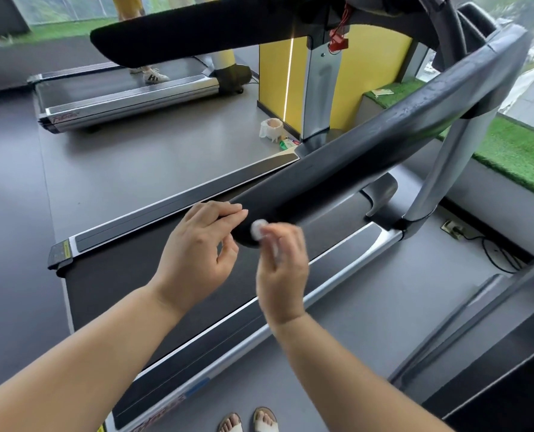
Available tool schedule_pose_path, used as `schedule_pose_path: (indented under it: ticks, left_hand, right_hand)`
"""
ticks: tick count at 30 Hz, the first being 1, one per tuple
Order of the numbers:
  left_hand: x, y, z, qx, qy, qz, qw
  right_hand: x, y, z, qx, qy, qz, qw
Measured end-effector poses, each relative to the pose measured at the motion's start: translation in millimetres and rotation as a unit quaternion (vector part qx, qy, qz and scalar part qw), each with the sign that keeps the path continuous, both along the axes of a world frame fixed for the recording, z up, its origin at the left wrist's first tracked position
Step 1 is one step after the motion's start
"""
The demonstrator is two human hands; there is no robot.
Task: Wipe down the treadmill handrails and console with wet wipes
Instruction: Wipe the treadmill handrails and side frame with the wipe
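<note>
Handrail (368, 145), rounded glossy black, right hand (282, 269) pinching crumpled wipe (257, 227)

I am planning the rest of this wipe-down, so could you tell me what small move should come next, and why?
Probably rub the wipe, pinched in the right hand, around the rounded near end of the handrail. The wipe sits right at that tip, the left hand rests its fingers on top beside it, and the rail farther up glistens wet while this end looks matte.
</note>
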State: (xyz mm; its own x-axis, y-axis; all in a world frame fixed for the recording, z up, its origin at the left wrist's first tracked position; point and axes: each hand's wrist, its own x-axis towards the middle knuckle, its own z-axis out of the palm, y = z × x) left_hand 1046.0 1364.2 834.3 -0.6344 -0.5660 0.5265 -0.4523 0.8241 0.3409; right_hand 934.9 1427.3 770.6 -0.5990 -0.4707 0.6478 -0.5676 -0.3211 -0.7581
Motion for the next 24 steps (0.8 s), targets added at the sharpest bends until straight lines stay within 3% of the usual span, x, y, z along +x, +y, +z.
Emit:
schedule_pose_path:
  ticks: [2, 4, 10, 13, 17, 21, 24]
  left_hand:
    - [-0.2, -0.9, 1.8, 0.004, 0.001, -0.004, 1.000]
    - [1.2, -3.3, 2.6, 0.003, -0.001, -0.016, 1.000]
    - [5.8, -8.6, 3.2, 0.005, 0.000, -0.049, 0.999]
    - [9.1, -13.2, 4.8, 0.000, -0.016, -0.072, 0.997]
    - [12.8, -18.1, 5.7, -0.007, -0.039, -0.095, 0.995]
    - [15.6, -22.8, 6.4, -0.003, -0.054, -0.120, 0.991]
    - [17.2, -25.1, 8.3, -0.003, -0.057, -0.132, 0.990]
  right_hand:
    - [11.6, 16.0, -6.0, 0.043, 0.066, 0.109, 0.991]
    - [9.1, 29.2, -5.0, 0.050, 0.074, 0.139, 0.986]
    - [-41.8, 13.0, 11.3, 0.025, -0.040, -0.102, 0.994]
    - [-30.7, -1.4, 4.6, 0.022, -0.046, -0.150, 0.987]
    - [16.3, -5.3, -7.9, -0.009, 0.005, -0.144, 0.990]
    - [31.1, 16.5, -16.5, 0.033, 0.108, 0.032, 0.993]
    - [11.9, 16.5, -7.5, -0.006, 0.063, -0.071, 0.995]
